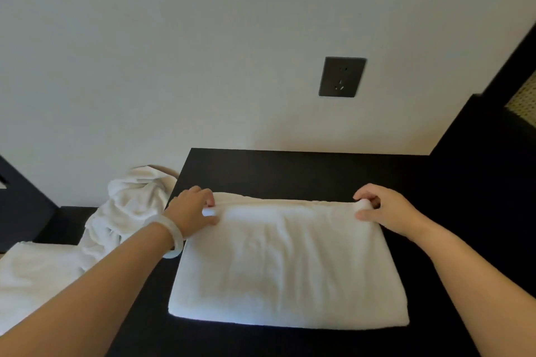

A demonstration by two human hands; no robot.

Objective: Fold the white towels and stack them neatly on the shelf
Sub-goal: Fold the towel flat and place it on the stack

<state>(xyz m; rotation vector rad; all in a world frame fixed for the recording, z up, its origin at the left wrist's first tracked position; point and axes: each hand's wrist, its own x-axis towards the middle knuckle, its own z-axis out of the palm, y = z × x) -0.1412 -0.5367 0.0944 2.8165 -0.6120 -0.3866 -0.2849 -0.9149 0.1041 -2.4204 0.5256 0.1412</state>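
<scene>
Far left: one white towel [26,275] lies flat on a lower dark ledge, seemingly not folded down to size. Just right of it a second towel [130,206] sits in a crumpled heap against the wall, unfolded; a tan edge shows behind it, too little to tell whether it is a basket. Left hand [191,209], pale bangle [174,243] on the wrist, has fingers curled over and thumb under the far left corner of the centre towel [287,264], pinching it. That towel lies on the black top [304,171] as a thick rectangle, near edge doubled and tidy, far edge loose between the hands. Right hand [383,211] pinches the far right corner the same way, a small roll of cloth between thumb and fingers. Dark socket [342,77] on the wall above. Judgement: one towel is mid-fold, probably one fold from done; two more wait at left; nothing is stacked that I can see, and whether the black top is the shelf is unclear. No container shows for certain.
</scene>
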